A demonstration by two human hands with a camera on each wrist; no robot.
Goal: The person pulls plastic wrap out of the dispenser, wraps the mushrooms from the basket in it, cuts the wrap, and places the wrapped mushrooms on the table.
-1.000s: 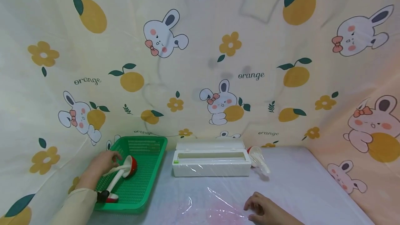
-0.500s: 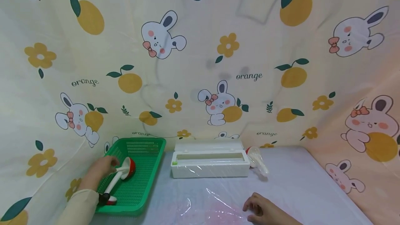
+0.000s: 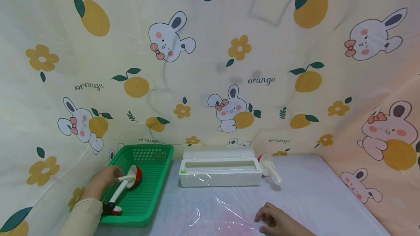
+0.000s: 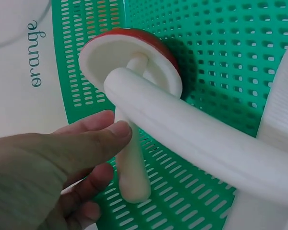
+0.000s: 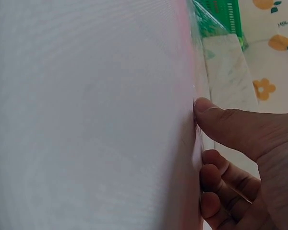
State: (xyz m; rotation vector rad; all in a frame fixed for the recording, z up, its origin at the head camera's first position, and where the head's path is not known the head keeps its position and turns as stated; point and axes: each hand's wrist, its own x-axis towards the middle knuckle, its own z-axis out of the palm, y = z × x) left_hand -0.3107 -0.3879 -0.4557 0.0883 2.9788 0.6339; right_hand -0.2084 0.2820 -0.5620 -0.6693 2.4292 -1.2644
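My left hand [image 3: 103,181] reaches into a green plastic basket [image 3: 160,187] and pinches the white stem of a toy mushroom [image 4: 134,182] between thumb and fingers. Its red cap lies on its side against the basket floor. Across it, in the left wrist view, runs the thick white stem of a second toy mushroom [image 4: 201,134], its red cap toward the basket's near end. My right hand [image 3: 277,221] rests at the tabletop with fingers loosely curled, beside clear cling film [image 3: 226,210] spread in front of the white dispenser box [image 3: 220,179].
The dispenser box stands at the back middle with its lid raised. Behind its right end lies another red-capped mushroom [image 3: 270,170] wrapped in clear film. A curtain printed with rabbits and oranges [image 3: 203,72] closes off the back and sides of the table.
My left hand has lowered slightly and its fingers have closed on the mushroom's stem. The right hand stays in place on the table.
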